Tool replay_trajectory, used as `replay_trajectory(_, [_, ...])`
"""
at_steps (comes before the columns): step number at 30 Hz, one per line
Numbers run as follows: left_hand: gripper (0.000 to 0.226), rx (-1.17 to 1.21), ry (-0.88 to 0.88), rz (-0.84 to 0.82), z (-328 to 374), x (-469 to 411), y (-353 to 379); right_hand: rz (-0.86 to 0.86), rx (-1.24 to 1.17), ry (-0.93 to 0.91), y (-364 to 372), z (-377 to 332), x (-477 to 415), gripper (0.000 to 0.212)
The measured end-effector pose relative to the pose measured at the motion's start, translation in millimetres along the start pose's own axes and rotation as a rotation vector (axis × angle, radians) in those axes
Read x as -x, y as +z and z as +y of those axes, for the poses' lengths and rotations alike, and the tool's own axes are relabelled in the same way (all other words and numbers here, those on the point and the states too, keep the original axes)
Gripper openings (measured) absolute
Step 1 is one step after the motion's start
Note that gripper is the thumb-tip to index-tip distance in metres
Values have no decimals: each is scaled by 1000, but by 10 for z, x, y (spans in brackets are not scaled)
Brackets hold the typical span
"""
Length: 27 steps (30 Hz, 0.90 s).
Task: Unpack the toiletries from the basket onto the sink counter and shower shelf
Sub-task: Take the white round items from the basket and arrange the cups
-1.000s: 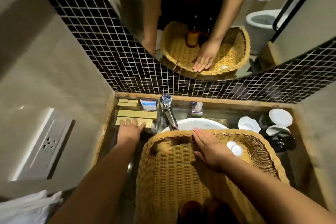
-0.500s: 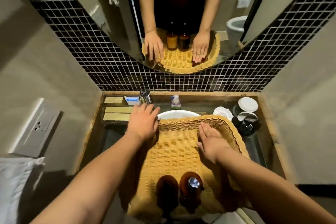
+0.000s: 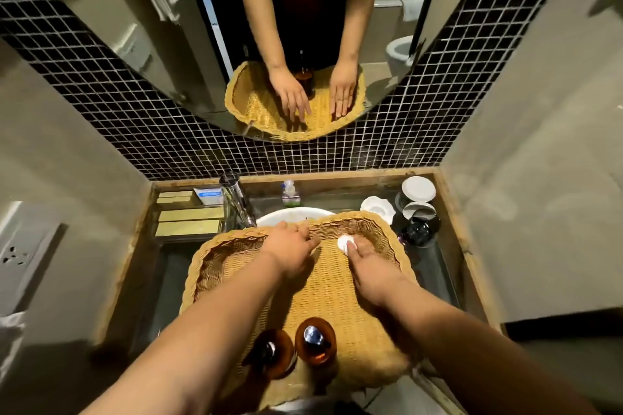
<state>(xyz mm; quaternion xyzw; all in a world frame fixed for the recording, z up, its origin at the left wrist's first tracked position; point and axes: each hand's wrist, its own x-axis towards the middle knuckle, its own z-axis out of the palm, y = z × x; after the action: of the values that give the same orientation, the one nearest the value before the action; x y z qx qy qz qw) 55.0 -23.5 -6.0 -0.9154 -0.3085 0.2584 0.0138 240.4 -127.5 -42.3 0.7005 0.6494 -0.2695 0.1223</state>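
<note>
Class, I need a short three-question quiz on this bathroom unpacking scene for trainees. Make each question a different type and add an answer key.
1. True or false: the amber pump bottles stand outside the wicker basket.
2. Multiple choice: what does the right hand touch with its fingertips? A) a small white round item; B) the tap; C) a towel.
3. Fill in: the flat gold boxes lie on the counter to the basket's ____ side.

Key: 1 false, they stand inside it at the near end; 2 A; 3 left.
</note>
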Motion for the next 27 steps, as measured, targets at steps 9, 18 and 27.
replay_trajectory(9, [72,29,184,-102,197,-468,187,-95,-133,91,262,-90,-174,65])
replay_trajectory(18, [65,164,258,-18,365,-860,301,105,-240,172,446,-40,-417,75])
replay_trajectory(27, [51,274,271,129,332,-694,256,78,-130,159,601,-75,-339,69])
